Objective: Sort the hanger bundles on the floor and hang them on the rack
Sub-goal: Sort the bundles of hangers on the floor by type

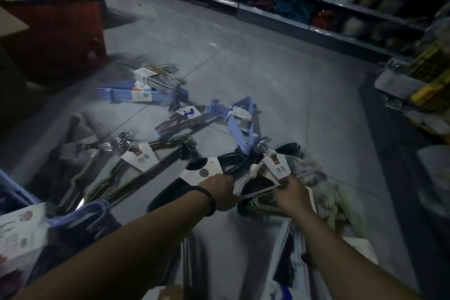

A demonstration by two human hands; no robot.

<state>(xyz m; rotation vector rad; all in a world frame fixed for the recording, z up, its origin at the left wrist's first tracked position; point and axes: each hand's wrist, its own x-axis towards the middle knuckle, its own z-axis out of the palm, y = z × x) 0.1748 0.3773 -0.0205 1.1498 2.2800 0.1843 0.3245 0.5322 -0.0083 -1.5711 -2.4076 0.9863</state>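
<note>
Both hands are down in the heap of bundles on the grey tiled floor [267, 68]. The left hand [222, 193] has its fingers curled round a bundle of black plastic hangers [233, 161], beside its white card sleeve. The right hand [291, 196] pinches the thin arms of a bundle of cream plastic hangers [258, 173], which lies touching the black one. Motion blur makes the exact hold hard to read, but the two bundles seem tangled where their hooks meet. A bundle of lilac plastic hangers [239, 129] leans into the same knot from behind. To do this step well, draw the two bundles apart sideways, not upward, so the hooks slide free without dragging the lilac one along. Hold each near its card sleeve, where the stack is bound tight. No rack can be made out in this view.
</note>
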